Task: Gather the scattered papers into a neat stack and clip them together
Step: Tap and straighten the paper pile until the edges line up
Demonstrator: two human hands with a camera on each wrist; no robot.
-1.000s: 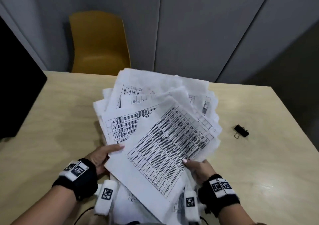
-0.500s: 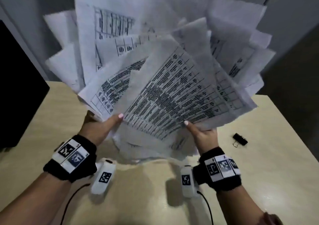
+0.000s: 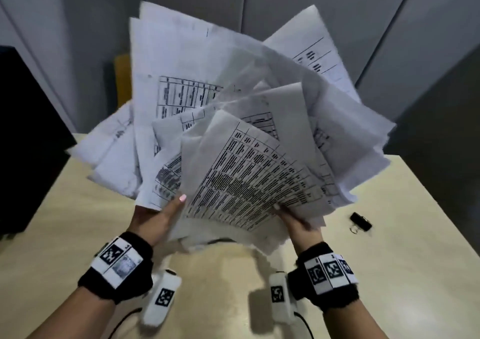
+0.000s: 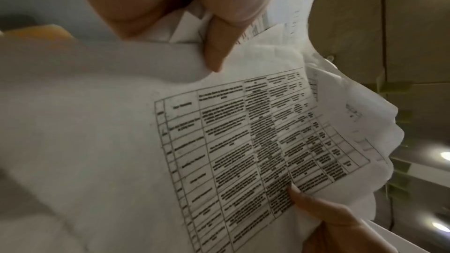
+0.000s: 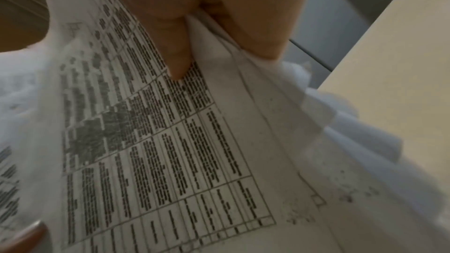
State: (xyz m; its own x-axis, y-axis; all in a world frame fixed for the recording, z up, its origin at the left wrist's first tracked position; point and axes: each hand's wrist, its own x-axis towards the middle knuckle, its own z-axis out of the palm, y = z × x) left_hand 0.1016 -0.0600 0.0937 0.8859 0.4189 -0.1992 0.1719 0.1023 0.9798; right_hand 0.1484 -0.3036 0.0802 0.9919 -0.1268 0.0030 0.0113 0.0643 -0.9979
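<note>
A fanned, uneven bundle of white printed papers (image 3: 233, 136) stands nearly upright above the table, its lower edge just over the wood. My left hand (image 3: 158, 216) grips the bundle's lower left edge, thumb on the front sheet. My right hand (image 3: 296, 220) grips the lower right edge, thumb across the printed table. The left wrist view shows the papers (image 4: 219, 141) pinched under my left thumb (image 4: 216, 45). The right wrist view shows the papers (image 5: 170, 141) pinched under my right thumb (image 5: 175, 45). A black binder clip (image 3: 360, 221) lies on the table to the right of the bundle.
The light wooden table (image 3: 389, 260) runs to its right edge near the clip. A dark monitor (image 3: 28, 136) stands at the left. A yellow chair (image 3: 122, 78) is partly hidden behind the sheets, before grey wall panels.
Both hands lifted the papers off the table and tipped them upright a second ago. Since half a second ago the bundle has dropped a little and fanned wider.
</note>
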